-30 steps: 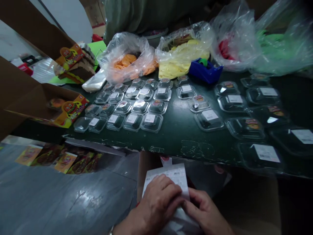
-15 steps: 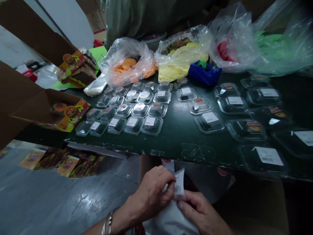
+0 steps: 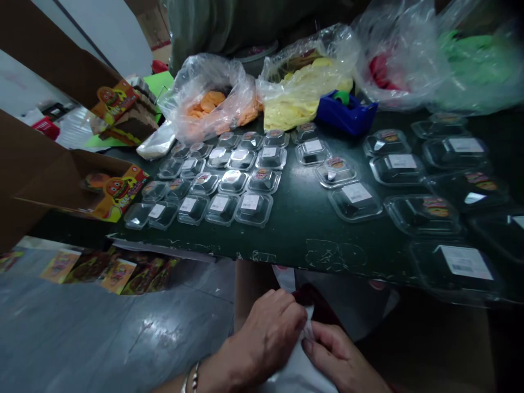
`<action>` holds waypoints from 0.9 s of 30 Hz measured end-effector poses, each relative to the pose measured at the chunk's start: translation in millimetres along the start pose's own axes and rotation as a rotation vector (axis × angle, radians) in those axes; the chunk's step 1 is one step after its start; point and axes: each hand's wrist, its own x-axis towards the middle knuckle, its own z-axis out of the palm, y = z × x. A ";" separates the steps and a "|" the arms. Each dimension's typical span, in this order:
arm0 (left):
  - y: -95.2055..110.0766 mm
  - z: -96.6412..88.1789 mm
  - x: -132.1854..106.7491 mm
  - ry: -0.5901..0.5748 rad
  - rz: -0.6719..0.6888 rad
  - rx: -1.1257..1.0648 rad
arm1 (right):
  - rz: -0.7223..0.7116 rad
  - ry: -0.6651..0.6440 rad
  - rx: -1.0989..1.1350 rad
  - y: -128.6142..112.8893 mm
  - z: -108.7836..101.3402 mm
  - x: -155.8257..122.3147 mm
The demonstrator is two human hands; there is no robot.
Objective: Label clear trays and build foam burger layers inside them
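Note:
My left hand (image 3: 268, 335) and my right hand (image 3: 338, 357) meet below the front edge of the dark green table (image 3: 303, 229). Both are closed in a pinch on a white label sheet (image 3: 298, 371) that lies on my lap; only a small part of it shows between and under the fingers. On the table above the hands lie several clear plastic clamshell boxes (image 3: 229, 185) in rows at the left and more clamshell boxes (image 3: 401, 180) at the right, most carrying white or coloured stickers.
Plastic bags of orange pieces (image 3: 213, 103), yellow pieces (image 3: 298, 93), red pieces (image 3: 385, 65) and green pieces (image 3: 478, 60) stand along the back. A blue tape dispenser (image 3: 346, 112) sits before them. Open cardboard boxes (image 3: 82, 185) with printed cartons stand left. Printed cartons (image 3: 110, 270) lie on the grey floor.
The label sheet stood up in view one second ago. It has since been folded down and pulled in under my fingers, and my hands have closed together on it.

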 end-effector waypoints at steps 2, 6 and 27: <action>-2.2 -2.1 2.4 0.016 -0.093 -0.071 | -0.024 0.006 -0.023 4.5 -0.5 0.7; -3.0 -12.7 4.1 0.017 -0.202 -0.163 | -0.045 0.041 -0.110 12.4 -0.2 2.2; 1.6 -45.9 -4.6 0.459 -0.311 -0.209 | -0.013 0.006 -0.033 15.2 -3.4 8.6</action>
